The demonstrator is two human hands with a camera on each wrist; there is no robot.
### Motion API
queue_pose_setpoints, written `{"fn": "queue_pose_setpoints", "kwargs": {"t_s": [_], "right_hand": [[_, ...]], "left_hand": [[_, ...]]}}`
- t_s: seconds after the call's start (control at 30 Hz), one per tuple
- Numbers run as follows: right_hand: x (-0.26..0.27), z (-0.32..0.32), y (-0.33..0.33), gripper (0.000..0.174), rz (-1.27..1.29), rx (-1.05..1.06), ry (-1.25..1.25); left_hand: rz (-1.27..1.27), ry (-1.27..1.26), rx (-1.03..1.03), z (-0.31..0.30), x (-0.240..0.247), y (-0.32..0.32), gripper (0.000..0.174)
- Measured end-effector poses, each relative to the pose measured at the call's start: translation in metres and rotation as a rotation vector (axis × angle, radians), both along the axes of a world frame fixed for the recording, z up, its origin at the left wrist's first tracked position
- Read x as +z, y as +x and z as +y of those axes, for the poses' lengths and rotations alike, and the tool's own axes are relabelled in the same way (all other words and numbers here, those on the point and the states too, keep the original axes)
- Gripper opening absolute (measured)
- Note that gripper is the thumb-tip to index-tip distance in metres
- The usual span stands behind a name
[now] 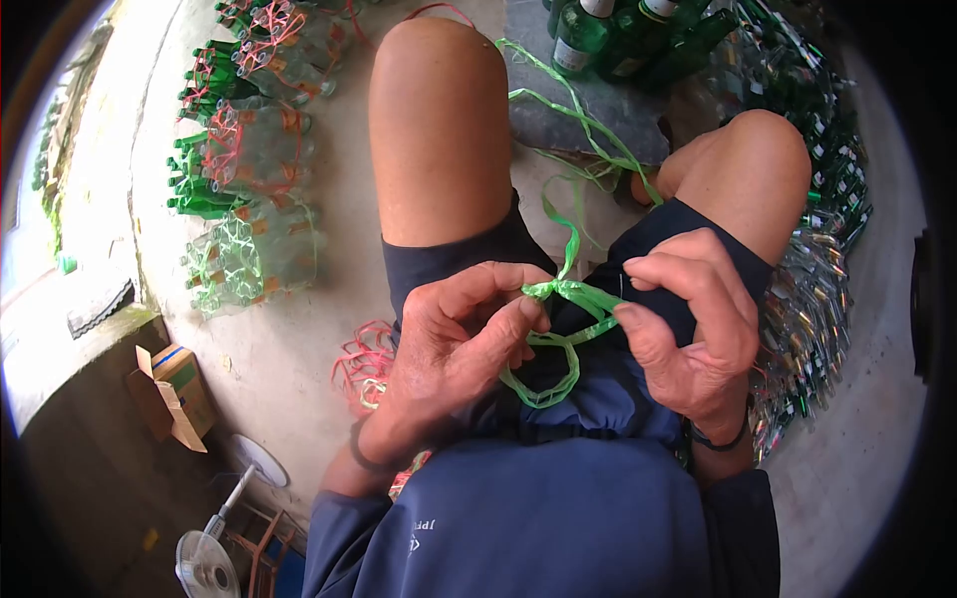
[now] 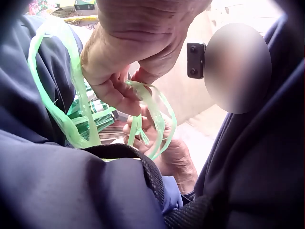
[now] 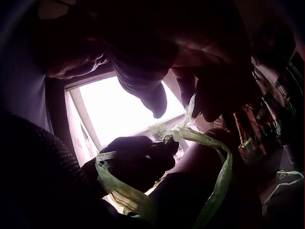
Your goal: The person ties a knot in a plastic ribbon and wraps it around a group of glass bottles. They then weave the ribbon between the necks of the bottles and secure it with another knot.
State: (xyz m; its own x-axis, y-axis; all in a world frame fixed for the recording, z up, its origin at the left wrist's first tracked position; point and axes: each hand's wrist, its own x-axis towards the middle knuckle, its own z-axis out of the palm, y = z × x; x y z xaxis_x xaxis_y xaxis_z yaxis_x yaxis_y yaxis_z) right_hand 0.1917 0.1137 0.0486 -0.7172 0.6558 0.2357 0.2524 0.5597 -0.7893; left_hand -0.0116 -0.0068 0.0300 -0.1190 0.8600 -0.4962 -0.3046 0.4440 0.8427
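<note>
My left hand (image 1: 449,334) pinches the knot of a green plastic ribbon (image 1: 543,394) between thumb and forefinger, above the lap. A loop of the ribbon hangs below the knot, and a tail rises from it. Just right of the knot is my right hand (image 1: 703,324), its thumb and forefinger bent but parted; the ribbon's right end lies right by the thumb tip. The left wrist view has the left hand (image 2: 138,43) close up, with the ribbon loops beneath it. In the dark right wrist view, a short ribbon end (image 3: 189,112) stands up near the right fingertips.
Bundles of bottles (image 1: 249,149) tied with red and green ribbon line the floor at left. Green bottles (image 1: 618,40) stand on a dark board (image 1: 558,130) ahead. Many bottles (image 1: 817,269) are piled at right. A carton (image 1: 184,394) and fan (image 1: 207,566) are at lower left.
</note>
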Motion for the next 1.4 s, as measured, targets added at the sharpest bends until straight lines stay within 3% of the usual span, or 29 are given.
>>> {"fn": "queue_pose_setpoints", "kwargs": {"t_s": [0.07, 0.27, 0.47, 0.53, 0.57, 0.63, 0.87, 1.03, 1.13, 1.33, 1.4], "right_hand": [[-0.011, -0.002, -0.008, 0.038, -0.013, 0.035, 0.019], [-0.027, -0.019, -0.016, 0.023, -0.032, -0.025, -0.033], [-0.030, -0.010, -0.013, 0.004, -0.002, 0.059, -0.240], [-0.035, -0.010, -0.010, 0.017, 0.052, 0.054, -0.529], [-0.032, -0.009, -0.009, 0.017, 0.052, 0.054, -0.530], [-0.023, -0.006, -0.008, 0.029, -0.076, 0.011, -0.880], [-0.029, -0.006, -0.011, 0.032, 0.006, -0.047, -0.851], [-0.032, -0.004, -0.007, 0.035, 0.059, -0.112, -0.997], [-0.036, -0.001, -0.005, 0.037, 0.119, -0.159, -1.083], [-0.051, -0.002, -0.004, 0.038, 0.237, -0.196, -1.103], [-0.055, 0.000, 0.001, 0.037, 0.218, -0.182, -1.080]], "left_hand": [[-0.003, 0.013, -0.004, 0.001, -0.002, 0.002, 0.020], [-0.027, 0.000, 0.011, 0.001, -0.001, 0.002, 0.017], [-0.060, -0.025, -0.006, 0.004, -0.005, 0.001, 0.016], [-0.052, -0.007, -0.021, 0.003, -0.009, 0.000, 0.016], [-0.053, 0.012, -0.018, 0.003, -0.010, 0.000, 0.016], [-0.054, 0.030, -0.016, 0.004, -0.010, 0.000, 0.016], [-0.033, 0.005, -0.018, 0.006, -0.012, -0.001, 0.017], [-0.011, 0.025, -0.016, 0.007, -0.008, -0.002, 0.019], [-0.109, -0.051, -0.048, 0.004, -0.004, -0.014, 0.019], [-0.506, 0.095, 0.181, -0.005, -0.018, -0.022, 0.017], [-0.494, 0.114, 0.200, -0.006, -0.022, -0.024, 0.019]]}}
